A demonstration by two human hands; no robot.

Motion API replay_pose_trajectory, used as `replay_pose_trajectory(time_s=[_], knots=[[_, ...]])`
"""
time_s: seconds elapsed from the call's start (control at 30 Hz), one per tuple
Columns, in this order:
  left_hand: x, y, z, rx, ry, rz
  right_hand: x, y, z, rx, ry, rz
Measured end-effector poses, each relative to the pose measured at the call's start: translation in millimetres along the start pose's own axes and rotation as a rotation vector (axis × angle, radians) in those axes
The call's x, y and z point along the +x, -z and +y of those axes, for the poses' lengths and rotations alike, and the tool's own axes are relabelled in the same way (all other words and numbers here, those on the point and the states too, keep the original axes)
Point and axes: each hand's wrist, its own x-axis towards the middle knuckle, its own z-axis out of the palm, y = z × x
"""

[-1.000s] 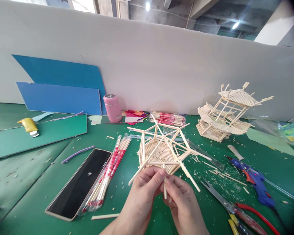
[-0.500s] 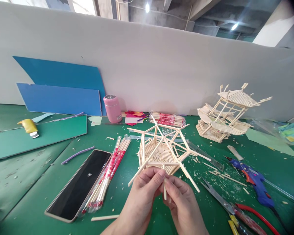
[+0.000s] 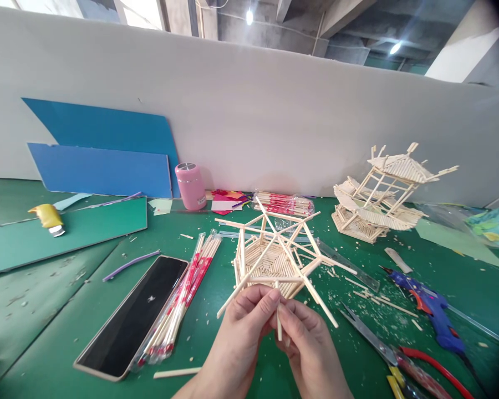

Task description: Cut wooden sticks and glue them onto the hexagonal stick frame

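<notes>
My left hand and my right hand are together at the bottom middle, thumbs and fingers pinching a short wooden stick. The stick points toward me, and its far end meets the near crossbar of a stick-built frame, or lies just in front of it. This frame has a ringed floor of short sticks, upright posts and long sticks crossing on top that jut outward. My fingers hide part of its near edge. One loose wooden stick lies left of my left wrist.
Left are a phone and wrapped stick bundles. Right lie scissors, red-handled pliers and a blue glue gun. A tilted stick pagoda and a pink flask stand behind. Stick scraps litter the green table.
</notes>
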Motion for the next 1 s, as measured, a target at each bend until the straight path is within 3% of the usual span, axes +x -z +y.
replay_pose_trajectory(time_s=[1.0], knots=[[-2.4, -1.4, 1.3, -0.029, 0.019, 0.032, 0.0, -1.0, 0.7, 0.024, -0.012, 0.03]])
